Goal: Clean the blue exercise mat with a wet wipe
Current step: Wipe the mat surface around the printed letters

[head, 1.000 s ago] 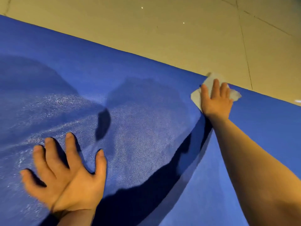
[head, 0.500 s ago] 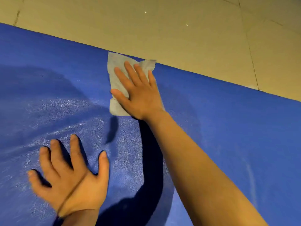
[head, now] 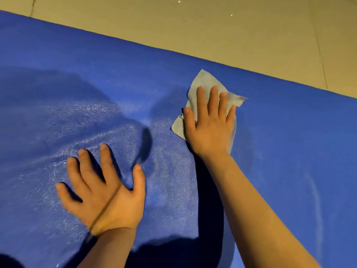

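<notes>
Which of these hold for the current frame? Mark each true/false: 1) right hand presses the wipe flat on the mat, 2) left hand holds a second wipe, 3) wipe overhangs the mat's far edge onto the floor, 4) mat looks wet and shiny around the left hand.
1) True: the right hand, fingers straight, presses the wipe onto the blue mat.
2) False: the left hand is spread with fingers apart and holds nothing.
3) False: the wipe lies wholly on the mat, short of the tiled floor.
4) True: a glistening patch shows around and beyond the left hand.

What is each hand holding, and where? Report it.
Nothing is gripped. The right hand presses flat on the middle of the crumpled white wet wipe; the left hand rests on the blue exercise mat.
</notes>
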`<state>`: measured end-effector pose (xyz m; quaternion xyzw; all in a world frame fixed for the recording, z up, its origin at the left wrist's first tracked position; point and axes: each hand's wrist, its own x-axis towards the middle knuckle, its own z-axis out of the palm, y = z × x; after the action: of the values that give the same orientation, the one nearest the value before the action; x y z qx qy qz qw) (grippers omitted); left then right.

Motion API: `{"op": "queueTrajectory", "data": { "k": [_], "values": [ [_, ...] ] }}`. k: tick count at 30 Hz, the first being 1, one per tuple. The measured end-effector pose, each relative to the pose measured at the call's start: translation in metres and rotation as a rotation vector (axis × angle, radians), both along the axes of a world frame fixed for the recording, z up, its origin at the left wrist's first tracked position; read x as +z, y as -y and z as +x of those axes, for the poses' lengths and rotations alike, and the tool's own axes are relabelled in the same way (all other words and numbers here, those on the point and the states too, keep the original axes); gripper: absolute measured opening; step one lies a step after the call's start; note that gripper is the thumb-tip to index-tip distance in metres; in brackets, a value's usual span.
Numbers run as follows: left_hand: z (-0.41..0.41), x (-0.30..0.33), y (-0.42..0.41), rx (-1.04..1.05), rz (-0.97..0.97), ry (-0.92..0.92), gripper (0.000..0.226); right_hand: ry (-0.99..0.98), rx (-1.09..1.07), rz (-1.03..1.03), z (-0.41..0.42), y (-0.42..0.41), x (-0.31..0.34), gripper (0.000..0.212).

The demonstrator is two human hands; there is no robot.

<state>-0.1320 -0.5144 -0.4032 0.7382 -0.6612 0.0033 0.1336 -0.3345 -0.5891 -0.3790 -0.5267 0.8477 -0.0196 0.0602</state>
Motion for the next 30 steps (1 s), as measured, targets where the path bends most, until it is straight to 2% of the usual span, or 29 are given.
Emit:
{"op": "queueTrajectory", "data": {
  "k": [5,13,20,25,28,30],
  "values": [
    [0.001,0.002,0.002,-0.005,0.011,-0.05,0.065,0.012,0.164,-0.117,0.047,-0.055,-0.004,0.061],
    [-0.001,0.004,0.007,-0.006,0.023,-0.046,0.061,0.046,0.336,-0.083,0.088,-0.154,-0.002,0.059],
    [0.002,0.026,0.005,-0.051,0.233,-0.192,0.067,-0.024,0.334,0.092,0.108,-0.209,0.009,0.068],
    [0.043,0.053,-0.001,-0.246,0.365,-0.327,0.056,-0.034,0.462,0.219,0.151,-0.272,0.018,0.074],
    [0.093,0.065,-0.03,-0.359,0.354,-0.264,0.05,-0.001,0.517,0.357,0.163,-0.293,0.027,0.075],
    [0.123,0.067,-0.064,-0.354,0.398,-0.197,0.048,0.015,0.544,0.457,0.165,-0.291,0.044,0.085]
  ]
}}
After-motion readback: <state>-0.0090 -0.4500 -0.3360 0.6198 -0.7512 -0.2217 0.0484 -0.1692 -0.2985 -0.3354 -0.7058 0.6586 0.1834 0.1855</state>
